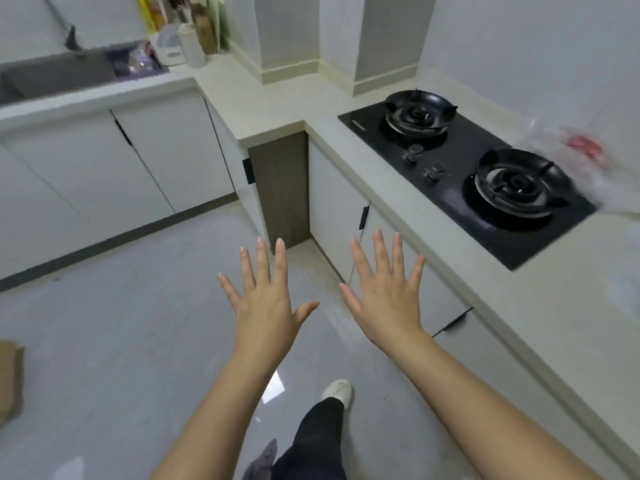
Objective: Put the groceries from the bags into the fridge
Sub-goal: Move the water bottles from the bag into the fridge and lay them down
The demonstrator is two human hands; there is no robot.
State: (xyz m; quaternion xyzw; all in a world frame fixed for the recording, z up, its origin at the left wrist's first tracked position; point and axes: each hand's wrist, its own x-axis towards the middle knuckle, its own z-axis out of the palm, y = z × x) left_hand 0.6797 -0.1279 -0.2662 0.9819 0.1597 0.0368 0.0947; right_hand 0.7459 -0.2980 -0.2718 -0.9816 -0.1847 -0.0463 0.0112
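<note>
Over the grey floor (104, 323), head cam: both hands were out front, backs up, fingers straight & spread wide, holding nothing. The left hand (266, 306) hung over the tiles and the right hand (388, 299) in front of the lower cabinet doors (339, 202), neither touching anything. Only bag in sight was a clear plastic bag (568, 150) w/ something red inside. It lay on the counter (346, 140) at far right, at or just past the far edge of the black hob (460, 174); too blurred to tell the contents or its long axis. From the hands it lay ahead & to the right, w/ the hob between, well apart from both. Right hand was the nearer one, so prob. that side would lead the reach, likely after a step toward the counter. Fridge wasn't in frame. Sink (52, 74) sat far left, well away from the bag. No grocery was in hand, so a pick-up looked like the next step
</note>
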